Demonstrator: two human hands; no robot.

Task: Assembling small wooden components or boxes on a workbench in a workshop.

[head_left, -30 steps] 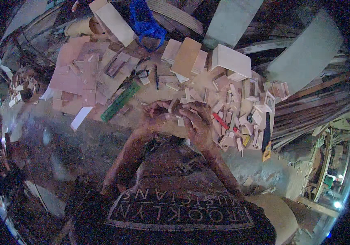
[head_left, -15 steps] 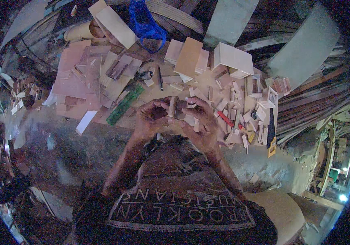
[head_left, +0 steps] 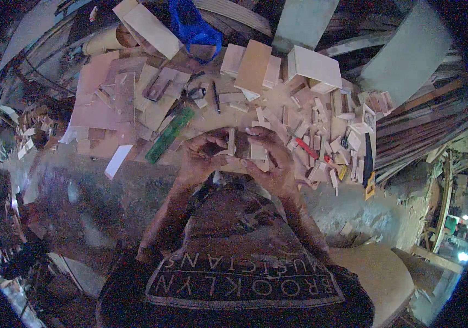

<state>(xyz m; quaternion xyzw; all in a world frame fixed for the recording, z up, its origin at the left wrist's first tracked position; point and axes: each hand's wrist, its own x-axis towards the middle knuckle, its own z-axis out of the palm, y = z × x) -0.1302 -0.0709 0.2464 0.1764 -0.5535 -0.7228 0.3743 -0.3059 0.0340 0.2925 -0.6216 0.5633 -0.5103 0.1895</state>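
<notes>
Over the front edge of the workbench, my left hand point(head_left: 207, 152) pinches a small, narrow wooden block point(head_left: 231, 141) between thumb and fingers, standing roughly upright. My right hand point(head_left: 273, 157) is just to the right of it, thumb and fingers curved and apart, with a gap between them and the block. Pale wood pieces point(head_left: 259, 153) show through that gap; they appear to lie on the bench beneath. To the left of my left hand lies a green straight strip point(head_left: 171, 135). A dark pen-like stick point(head_left: 216, 98) lies beyond my hands.
Wood offcuts crowd the bench's right side, with a red-handled tool point(head_left: 306, 148) and a yellow-handled saw point(head_left: 370, 186) at its edge. A pale wooden box point(head_left: 315, 68) and brown board point(head_left: 253, 64) stand farther back. Thin sheets point(head_left: 94, 98) lie left; a blue bag point(head_left: 195, 33) is at the back.
My right thumb and fingers have come away from the block, which my left hand keeps and has turned slightly. The view has shifted a little.
</notes>
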